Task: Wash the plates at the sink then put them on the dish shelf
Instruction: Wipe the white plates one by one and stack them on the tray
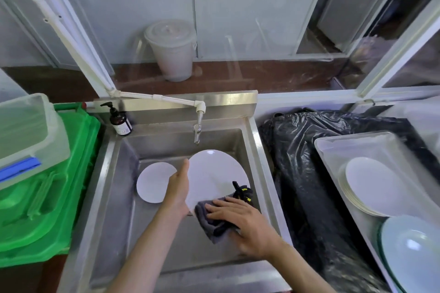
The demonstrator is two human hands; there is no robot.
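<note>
A large white plate (pixel 214 173) is held tilted over the steel sink (pixel 114 173), under the tap (pixel 197 131). My left hand (pixel 177 188) grips its left edge, thumb on the face. My right hand (pixel 242 221) presses a dark grey cloth (pixel 209 219) flat against the plate's lower edge. A smaller white plate (pixel 152 182) lies in the sink basin to the left. A stack of white plates (pixel 371 188) sits in a clear tray (pixel 333 150) on the right, with a pale bowl-like dish (pixel 414 252) in front of it.
A brown pump soap bottle (pixel 120 121) stands at the sink's back left corner. Green crates (pixel 47 197) with a clear lidded box (pixel 26 126) on top are left of the sink. A black bin bag (pixel 297 162) fills the gap between sink and tray. A black object (pixel 242 191) lies behind the cloth.
</note>
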